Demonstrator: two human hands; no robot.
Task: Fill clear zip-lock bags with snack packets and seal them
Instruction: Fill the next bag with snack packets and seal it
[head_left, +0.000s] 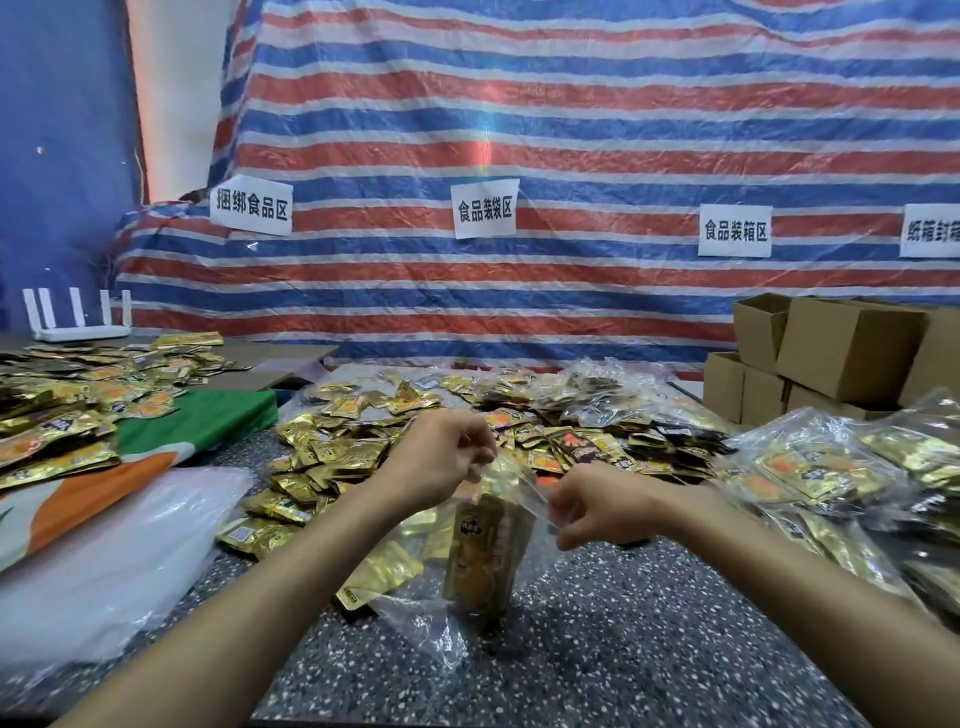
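Observation:
A clear zip-lock bag (483, 556) hangs upright over the speckled table (623, 649), with gold snack packets inside it. My left hand (441, 460) pinches the left end of the bag's top strip. My right hand (597, 506) pinches the right end, slightly lower, so the top edge slants down to the right. Whether the zip is closed cannot be told. A loose gold packet (376, 577) lies just left of the bag. A big heap of gold snack packets (343, 452) covers the table behind my hands.
Filled clear bags (831, 467) pile up at the right. A stack of empty clear bags (114, 551) lies at the left on green and orange cloth (197, 421). Cardboard boxes (831, 353) stand at the back right, a white router (78, 317) at the back left.

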